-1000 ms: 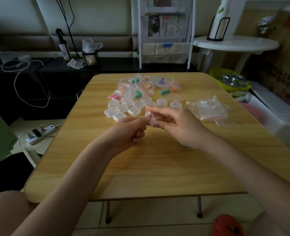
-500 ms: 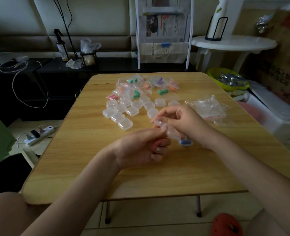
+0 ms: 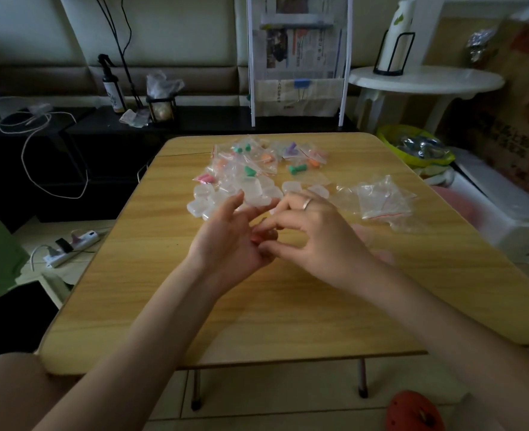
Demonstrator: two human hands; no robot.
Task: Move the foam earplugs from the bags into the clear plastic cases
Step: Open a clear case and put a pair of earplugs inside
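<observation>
I see my left hand and right hand meeting mid-worktop, fingers curled together; what they pinch I cannot tell. Bagged earplugs remain near the far edge beside clear cases; emptied bags toward the right edge suggest partial progress.

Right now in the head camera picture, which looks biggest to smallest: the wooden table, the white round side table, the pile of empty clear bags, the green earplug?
1. Wooden table
2. White round side table, though it stands farther away
3. Pile of empty clear bags
4. Green earplug
</observation>
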